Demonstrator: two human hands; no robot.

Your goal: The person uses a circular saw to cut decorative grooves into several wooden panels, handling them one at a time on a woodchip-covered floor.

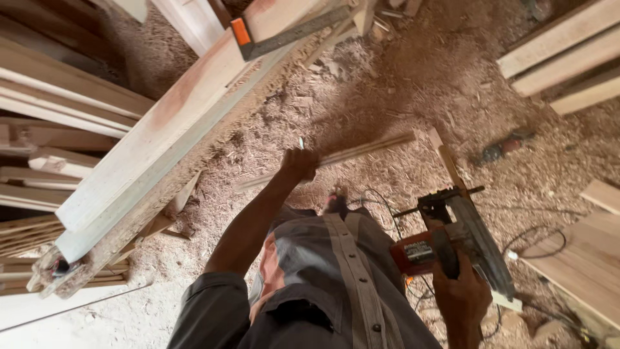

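Note:
My left hand (299,164) is stretched forward and closed around the near end of a long thin wooden strip (361,151) that lies across the sawdust floor. My right hand (460,294) grips the handle of an orange and black circular saw (452,242), held low beside my right leg with its blade guard pointing away. A black cable (536,242) trails from the saw over the floor.
A long plank (161,129) on a workbench runs diagonally on the left, with an orange-handled square (284,33) lying on it. Stacked boards (51,97) fill the far left, more planks (568,58) sit top right and lower right. Sawdust and shavings (400,77) cover the floor.

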